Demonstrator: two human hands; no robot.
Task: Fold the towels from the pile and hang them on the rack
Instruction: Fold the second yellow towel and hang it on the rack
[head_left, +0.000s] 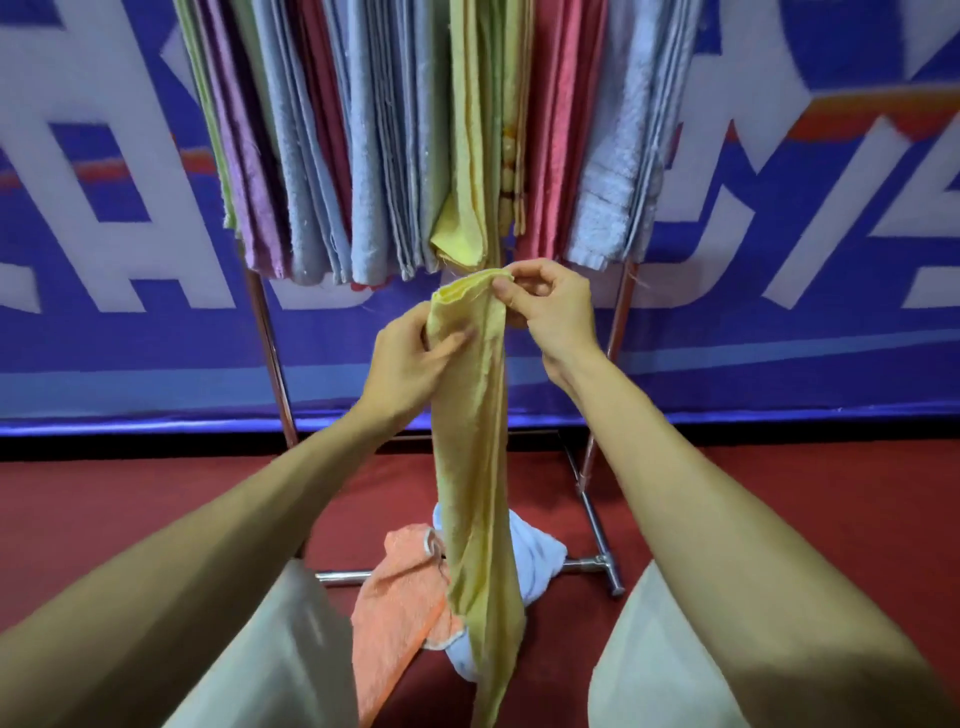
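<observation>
Nearest, between two pale trouser legs (291, 665), a small pile lies on the red floor (156, 493) - an orange towel (400, 597) over a white towel (535, 561), both against the base bar of the rack (597, 562). Above the pile a long yellow towel (475, 441) hangs straight down in a narrow fold, the left hand (402, 364) curled round its left edge just under the top, the right hand (550, 306) pinching the top hem between thumb and fingertips. Behind, hung towels (322, 156) - green, purple, pale blue, yellow, pink, white - crowd the rack before a blue banner (779, 312).
</observation>
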